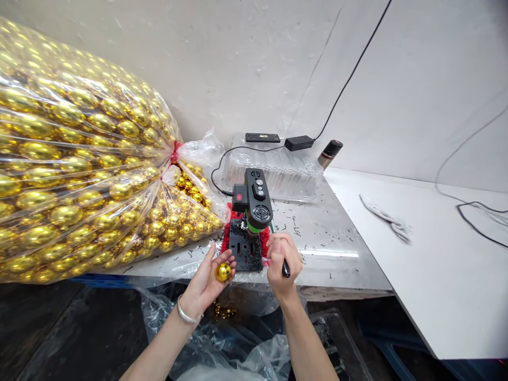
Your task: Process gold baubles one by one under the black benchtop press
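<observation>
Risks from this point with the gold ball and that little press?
1. The gold ball rests loose in the open left hand at the table edge; it may roll off.
2. Left fingertips sit close to the small drill press while the right hand grips its lever; pinch risk.
3. Black shavings litter the table and may scratch balls.

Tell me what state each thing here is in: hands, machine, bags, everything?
left hand: palm up, cradling a gold ball
right hand: closed around the lever handle
small drill press: upright on the table
big bag of gold balls: tied shut, full
white glove: lying flat
</observation>
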`<state>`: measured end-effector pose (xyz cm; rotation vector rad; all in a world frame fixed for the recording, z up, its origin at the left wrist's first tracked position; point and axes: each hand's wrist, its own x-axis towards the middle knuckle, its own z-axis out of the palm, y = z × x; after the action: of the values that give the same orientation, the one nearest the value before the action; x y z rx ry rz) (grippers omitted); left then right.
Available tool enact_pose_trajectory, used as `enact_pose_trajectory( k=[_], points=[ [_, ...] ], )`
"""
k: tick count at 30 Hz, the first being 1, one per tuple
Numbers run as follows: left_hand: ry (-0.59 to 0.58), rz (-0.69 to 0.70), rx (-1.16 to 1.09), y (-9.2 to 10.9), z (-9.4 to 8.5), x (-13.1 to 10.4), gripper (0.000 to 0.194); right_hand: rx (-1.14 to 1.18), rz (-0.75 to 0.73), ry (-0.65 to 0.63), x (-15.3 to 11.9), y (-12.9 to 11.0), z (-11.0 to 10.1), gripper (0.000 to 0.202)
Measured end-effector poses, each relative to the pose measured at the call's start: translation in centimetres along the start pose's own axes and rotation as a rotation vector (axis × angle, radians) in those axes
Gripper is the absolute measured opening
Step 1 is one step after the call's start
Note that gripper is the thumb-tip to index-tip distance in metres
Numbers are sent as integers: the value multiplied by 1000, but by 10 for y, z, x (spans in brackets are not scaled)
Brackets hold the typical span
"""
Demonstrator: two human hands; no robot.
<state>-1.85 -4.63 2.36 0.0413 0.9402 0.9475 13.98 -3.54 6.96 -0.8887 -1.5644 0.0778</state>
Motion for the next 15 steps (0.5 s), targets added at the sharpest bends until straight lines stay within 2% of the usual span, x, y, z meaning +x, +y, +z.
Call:
enact_pose_trajectory(
  k=[3,7,10,15],
  points=[
    [-96,-2,-171,13,10,-2,16,-1,-6,-22,-2,2,-1,28],
    [-118,101,-104,15,14,1,27,-6,-14,-31,-5,5,-1,27],
    [-120,192,31,12,12,10,20,-6,-17,-29,-5,5,-1,28],
    [-35,422,267,5,6,32,30,-12,-14,-34,-5,5,-1,28]
  ],
)
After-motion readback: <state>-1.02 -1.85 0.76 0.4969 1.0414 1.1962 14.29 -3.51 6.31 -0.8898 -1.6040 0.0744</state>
